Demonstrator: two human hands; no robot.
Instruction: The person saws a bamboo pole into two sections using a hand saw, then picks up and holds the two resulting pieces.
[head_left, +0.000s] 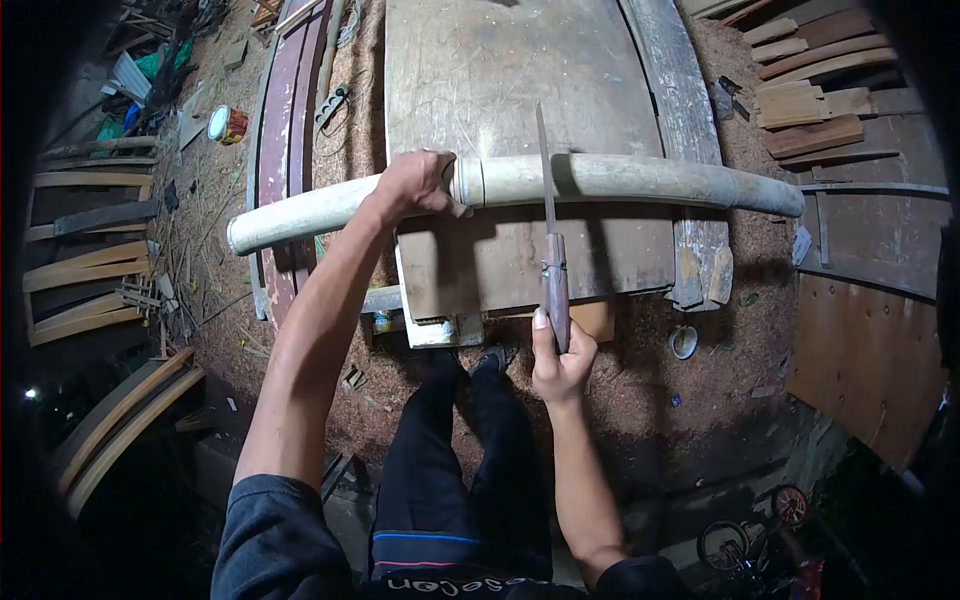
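"Where's the light from?"
"Above and the far side, I'd say: the pole [650, 178] throws hard shadows on the near part of the bench [590, 90], which is brightly lit, with a soft glare mid-board."
"And the edges?"
"Dim. The corners go black, and the bikes [745, 548] sink into gloom. One white light [30, 393] glints far left."
"Distortion?"
"Strong, wide-lens bowing outward. The middle looks fairly sharp."
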